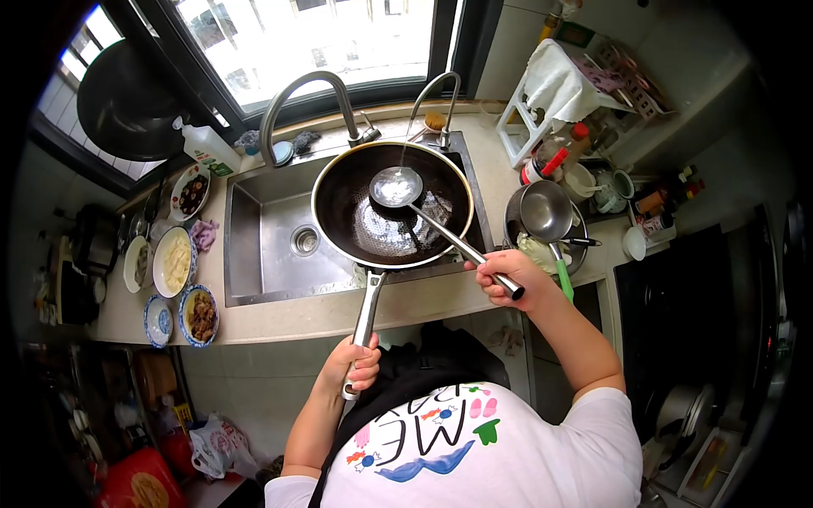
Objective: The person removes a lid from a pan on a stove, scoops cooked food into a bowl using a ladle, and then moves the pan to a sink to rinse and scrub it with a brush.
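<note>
My left hand [359, 362] is closed around the long metal handle of a dark wok [343, 207] with a pale rim. The wok rests over the right part of the sink, and a little water glistens inside it. My right hand [515, 281] grips a steel ladle [395, 187] near the end of its handle. The ladle's round bowl is above the inside of the wok, under a thin stream from the slim faucet [437, 87]. Water shines in the ladle's bowl.
A larger curved faucet [311, 78] rises behind the steel sink [246, 229]. On the left counter are several dishes of food, including a bowl of pale pieces [176, 262], and a white jug [207, 149]. To the right, a saucepan [546, 210] sits near bottles and a white rack [518, 127].
</note>
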Demonstrator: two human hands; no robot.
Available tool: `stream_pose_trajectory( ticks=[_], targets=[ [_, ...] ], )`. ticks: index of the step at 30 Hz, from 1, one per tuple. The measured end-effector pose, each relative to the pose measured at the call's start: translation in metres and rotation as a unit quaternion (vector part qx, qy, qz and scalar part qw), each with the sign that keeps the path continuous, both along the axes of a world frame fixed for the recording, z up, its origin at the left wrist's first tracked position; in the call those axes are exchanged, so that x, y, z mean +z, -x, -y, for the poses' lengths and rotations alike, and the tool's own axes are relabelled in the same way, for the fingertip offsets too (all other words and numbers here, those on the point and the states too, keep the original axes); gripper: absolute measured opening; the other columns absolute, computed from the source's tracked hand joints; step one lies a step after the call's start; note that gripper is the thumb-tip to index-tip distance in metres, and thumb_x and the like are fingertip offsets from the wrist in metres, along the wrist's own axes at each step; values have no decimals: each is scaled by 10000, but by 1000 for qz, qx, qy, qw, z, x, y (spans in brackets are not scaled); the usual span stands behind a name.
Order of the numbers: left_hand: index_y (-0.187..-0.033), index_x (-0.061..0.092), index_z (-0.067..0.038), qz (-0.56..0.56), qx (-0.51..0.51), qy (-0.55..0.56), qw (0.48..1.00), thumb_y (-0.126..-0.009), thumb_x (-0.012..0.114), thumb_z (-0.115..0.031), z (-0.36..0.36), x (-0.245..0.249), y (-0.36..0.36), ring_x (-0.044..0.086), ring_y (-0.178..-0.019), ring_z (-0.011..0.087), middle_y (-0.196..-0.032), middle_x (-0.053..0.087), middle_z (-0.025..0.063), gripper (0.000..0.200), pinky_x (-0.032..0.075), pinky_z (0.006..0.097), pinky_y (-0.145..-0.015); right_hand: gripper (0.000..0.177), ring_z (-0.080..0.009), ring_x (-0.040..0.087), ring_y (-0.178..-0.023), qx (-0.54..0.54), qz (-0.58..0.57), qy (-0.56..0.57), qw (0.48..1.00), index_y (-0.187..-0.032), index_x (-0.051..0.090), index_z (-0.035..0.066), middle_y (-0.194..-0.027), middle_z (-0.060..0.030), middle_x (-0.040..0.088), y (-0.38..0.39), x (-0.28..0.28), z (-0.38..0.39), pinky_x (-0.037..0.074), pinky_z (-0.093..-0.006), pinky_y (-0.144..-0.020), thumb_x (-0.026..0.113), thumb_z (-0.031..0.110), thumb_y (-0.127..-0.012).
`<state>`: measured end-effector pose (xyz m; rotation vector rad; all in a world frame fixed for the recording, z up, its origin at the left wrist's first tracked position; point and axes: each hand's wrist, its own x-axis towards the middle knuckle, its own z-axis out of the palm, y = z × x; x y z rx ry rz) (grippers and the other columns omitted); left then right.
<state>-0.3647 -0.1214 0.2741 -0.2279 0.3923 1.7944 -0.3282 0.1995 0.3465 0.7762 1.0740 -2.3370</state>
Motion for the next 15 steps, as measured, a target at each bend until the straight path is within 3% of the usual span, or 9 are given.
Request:
stream_pose_trajectory(
  ticks=[15],
  targets=[
    [-835,386,-52,17,6,-1,1000,-781,446,-18,0,-2,-5,313,-357,54,-531,328,-4,87,294,208,-276,155,-93,454,-432,15,9,-9,1000,-907,483,-28,-643,-48,506,1,4,-7,333,-224,-350,516,57,-781]
  ],
)
